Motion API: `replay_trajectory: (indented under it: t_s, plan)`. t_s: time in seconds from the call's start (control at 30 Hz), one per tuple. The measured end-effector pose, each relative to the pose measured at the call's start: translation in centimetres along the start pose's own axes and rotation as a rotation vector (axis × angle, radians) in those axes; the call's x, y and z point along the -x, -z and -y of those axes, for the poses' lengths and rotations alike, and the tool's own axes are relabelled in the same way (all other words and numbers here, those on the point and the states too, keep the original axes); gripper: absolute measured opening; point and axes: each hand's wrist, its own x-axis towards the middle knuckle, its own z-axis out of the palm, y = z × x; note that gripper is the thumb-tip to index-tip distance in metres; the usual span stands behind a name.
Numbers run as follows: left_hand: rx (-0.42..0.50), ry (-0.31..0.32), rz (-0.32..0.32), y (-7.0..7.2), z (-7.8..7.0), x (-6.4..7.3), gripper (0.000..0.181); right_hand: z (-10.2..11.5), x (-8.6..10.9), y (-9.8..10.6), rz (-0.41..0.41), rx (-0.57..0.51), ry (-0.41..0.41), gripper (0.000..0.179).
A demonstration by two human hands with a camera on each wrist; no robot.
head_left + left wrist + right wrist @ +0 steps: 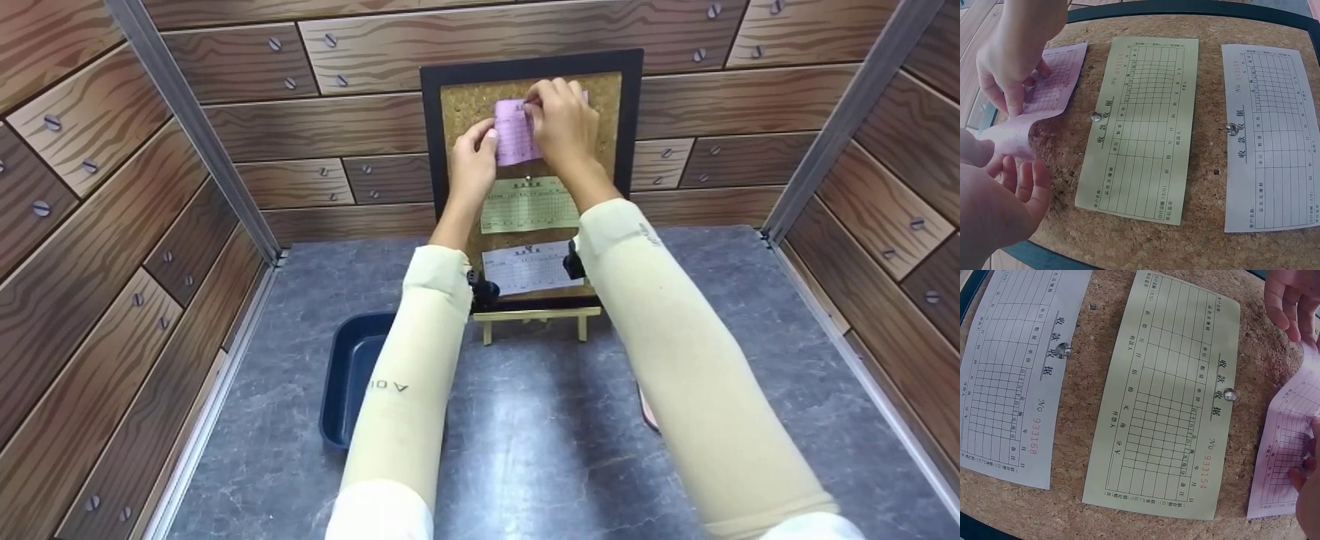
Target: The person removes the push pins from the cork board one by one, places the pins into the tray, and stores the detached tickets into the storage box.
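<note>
Both hands are at a pink receipt slip (514,139) near the top of a framed cork board (606,90). My left hand (474,163) pinches the slip's left end between thumb and fingers. At the slip's upper edge, my right hand (568,124) has its thumb and fingers curled against the paper; I cannot tell whether a pin is between those fingertips. The slip bends up off the cork between the hands in the left wrist view. Below it, a light green receipt slip (1145,169) hangs by a clear push pin (1096,117). Lowest is a whitish receipt slip (1269,169), with another pin (1232,129).
The board leans upright on a small wooden easel (537,313) near the back wall. A dark blue tray (334,390) sits on the grey tabletop (525,420), partly behind my left sleeve. A pinkish edge of something (647,409) shows beside my right sleeve. Wood-patterned walls (375,120) surround the space.
</note>
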Motion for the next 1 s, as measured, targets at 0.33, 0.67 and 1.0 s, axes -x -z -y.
replay_trajectory:
  t_s: [0.33, 0.67, 1.0]
  plan:
    - [0.042, -0.025, -0.114, 0.6, 0.4, 0.0, 0.026, 0.0, -0.1, -0.2, -0.017, -0.023, -0.001, 0.02]
    - [-0.006, -0.026, -0.17, 1.2, 0.6, -0.3, 0.022, -0.3, -0.1, -0.2, 0.003, -0.043, -0.026, 0.02]
    - [0.009, -0.042, -0.138, 1.7, 1.1, -0.5, 0.023, -0.1, 0.2, -0.1, -0.002, -0.046, -0.012, 0.018]
